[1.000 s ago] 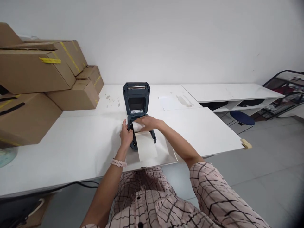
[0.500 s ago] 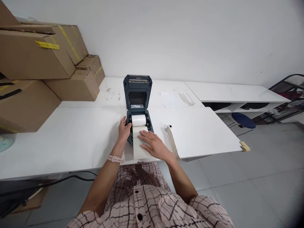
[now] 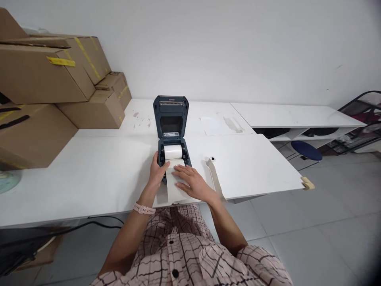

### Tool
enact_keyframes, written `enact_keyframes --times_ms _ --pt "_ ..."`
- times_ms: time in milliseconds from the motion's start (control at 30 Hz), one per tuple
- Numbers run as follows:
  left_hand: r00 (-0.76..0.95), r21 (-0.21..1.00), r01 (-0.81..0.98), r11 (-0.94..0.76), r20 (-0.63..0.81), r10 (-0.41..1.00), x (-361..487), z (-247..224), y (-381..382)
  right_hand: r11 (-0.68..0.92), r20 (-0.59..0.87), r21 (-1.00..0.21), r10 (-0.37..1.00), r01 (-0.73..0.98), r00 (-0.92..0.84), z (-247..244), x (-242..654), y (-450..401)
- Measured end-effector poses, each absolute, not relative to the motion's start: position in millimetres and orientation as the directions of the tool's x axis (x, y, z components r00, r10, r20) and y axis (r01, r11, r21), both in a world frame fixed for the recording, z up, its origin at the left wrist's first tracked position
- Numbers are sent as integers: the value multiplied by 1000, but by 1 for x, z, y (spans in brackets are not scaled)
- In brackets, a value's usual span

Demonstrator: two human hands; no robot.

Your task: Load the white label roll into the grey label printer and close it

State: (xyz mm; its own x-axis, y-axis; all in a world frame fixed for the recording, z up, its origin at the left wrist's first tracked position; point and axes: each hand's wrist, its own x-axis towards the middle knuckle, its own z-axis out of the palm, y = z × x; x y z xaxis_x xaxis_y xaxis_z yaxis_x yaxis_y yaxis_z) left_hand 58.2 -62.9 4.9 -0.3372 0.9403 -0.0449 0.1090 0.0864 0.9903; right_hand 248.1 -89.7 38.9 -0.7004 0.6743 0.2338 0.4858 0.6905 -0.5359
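A dark label printer [image 3: 170, 117] stands on the white table with its lid raised. Inside it sits a white label roll [image 3: 173, 151], and its paper strip [image 3: 175, 190] runs out over the printer's front toward me. My left hand [image 3: 157, 171] grips the printer's left side, its thumb lying on the strip's left edge. Flat on the strip rests my right hand [image 3: 193, 182], fingers stretched out. To the right of the printer lies a small roll with a loose curled strip [image 3: 216, 178], its end hanging over the table's front edge.
Cardboard boxes [image 3: 38, 75] are stacked on the table's left end. A white sheet [image 3: 212, 125] lies behind the printer to the right. Yellowish padding [image 3: 307, 183] covers the table's right front corner. A blue stool [image 3: 306, 150] stands by the far shelf [image 3: 282, 138].
My left thumb has moved right and down, from the printer's side onto the paper strip. My right hand stays nearly still on the strip. The view has shifted slightly.
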Motion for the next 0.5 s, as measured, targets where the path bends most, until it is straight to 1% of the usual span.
enact_keyframes --times_ms 67,133,167,200,233,300,333,400,500 --pt "-331 990 71 118 -89 939 61 7 -72 682 215 -543 676 489 -704 41 250 -94" --pt "-323 988 22 154 -139 936 65 10 -84 680 198 -579 654 451 -731 50 253 -90" --pt "-320 986 1 167 -158 934 67 11 -90 670 217 -611 654 422 -725 58 255 -83" --pt "-320 984 -10 177 -171 932 68 11 -96 654 267 -646 676 393 -687 67 256 -71" --pt "-320 983 -10 185 -179 930 69 11 -102 635 338 -681 715 366 -612 79 256 -55" --pt "-312 981 10 195 -182 933 69 9 -111 594 496 -734 800 329 -337 104 250 -9" --pt "-305 980 29 198 -180 935 68 7 -114 583 528 -751 812 311 -248 117 245 18" --pt "-293 978 61 200 -174 940 66 3 -118 545 503 -798 837 256 -216 139 232 73" --pt "-292 979 64 195 -169 942 63 -4 -120 426 352 -890 869 162 -348 158 214 128"
